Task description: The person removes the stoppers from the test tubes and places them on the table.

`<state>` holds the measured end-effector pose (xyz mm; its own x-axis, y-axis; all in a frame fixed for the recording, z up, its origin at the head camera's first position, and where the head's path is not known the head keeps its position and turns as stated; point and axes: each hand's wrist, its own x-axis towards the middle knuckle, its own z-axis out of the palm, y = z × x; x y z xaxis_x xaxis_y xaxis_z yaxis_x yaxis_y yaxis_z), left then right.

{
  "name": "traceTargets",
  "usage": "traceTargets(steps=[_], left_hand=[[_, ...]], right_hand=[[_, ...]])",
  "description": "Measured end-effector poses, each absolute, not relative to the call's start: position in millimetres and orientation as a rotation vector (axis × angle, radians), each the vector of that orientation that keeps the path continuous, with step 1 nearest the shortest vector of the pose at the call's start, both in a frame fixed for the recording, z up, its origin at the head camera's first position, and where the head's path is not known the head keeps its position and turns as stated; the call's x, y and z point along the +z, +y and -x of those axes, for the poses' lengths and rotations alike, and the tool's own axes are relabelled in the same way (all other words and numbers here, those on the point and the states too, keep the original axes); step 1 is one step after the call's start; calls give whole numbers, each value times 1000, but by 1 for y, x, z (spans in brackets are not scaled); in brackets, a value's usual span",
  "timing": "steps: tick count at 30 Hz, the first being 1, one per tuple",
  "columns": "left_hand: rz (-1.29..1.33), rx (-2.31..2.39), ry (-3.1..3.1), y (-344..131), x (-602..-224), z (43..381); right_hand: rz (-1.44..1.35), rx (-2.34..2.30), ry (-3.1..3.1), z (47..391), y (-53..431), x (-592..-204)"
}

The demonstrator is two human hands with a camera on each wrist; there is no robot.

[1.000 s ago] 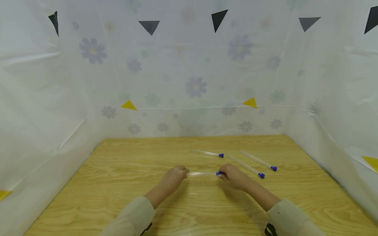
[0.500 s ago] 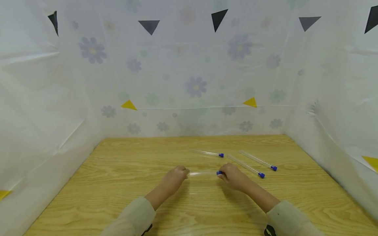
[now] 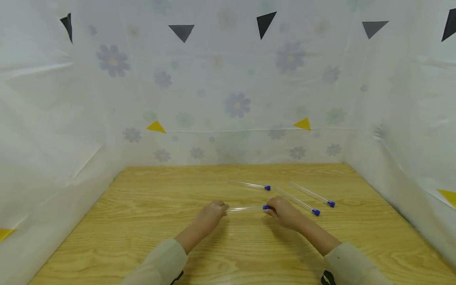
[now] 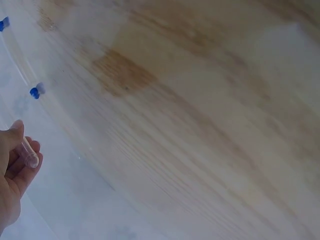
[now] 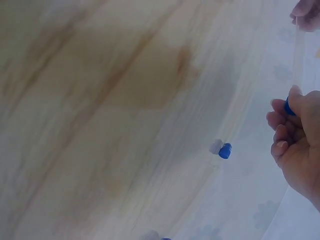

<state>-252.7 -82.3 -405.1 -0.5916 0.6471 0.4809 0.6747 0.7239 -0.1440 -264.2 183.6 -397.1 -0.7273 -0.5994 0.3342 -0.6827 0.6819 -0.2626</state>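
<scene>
A clear test tube [image 3: 246, 208] with a blue cap [image 3: 266, 207] is held level between the two hands over the middle of the table. My left hand [image 3: 211, 215] pinches its rounded end, which shows between thumb and fingers in the left wrist view [image 4: 31, 161]. At the other end, my right hand [image 3: 283, 213] grips the blue cap between thumb and forefinger, its other fingers curled beneath. The right wrist view shows the same cap [image 5: 289, 106] partly hidden by the fingers, right at the end of the tube.
Beyond the hands lie three more blue-capped clear tubes: one at the back middle [image 3: 251, 185], one just past the right hand [image 3: 299, 201] and one farther right [image 3: 311, 193]. White flower-patterned sheeting [image 3: 228, 79] walls the wooden table [image 3: 107, 245] at back and sides.
The right hand has shifted slightly right and up with the cap, so the tube tilts a little. The left hand keeps its hold; the other tubes stay put.
</scene>
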Motion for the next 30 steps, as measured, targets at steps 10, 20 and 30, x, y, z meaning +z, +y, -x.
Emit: traceTargets(steps=[10,20,30], left_hand=[[987,-102,-2426,-87,-407,256],[984,-149,-2439,-90,-408,259],[1001,-154,-2429,-100,-411,264]], right_hand=[[-1033,570,-2688,263,184,-396],[-1041,568,-2649,266,185,-400],[-956,416,-2561,269,195,-407]])
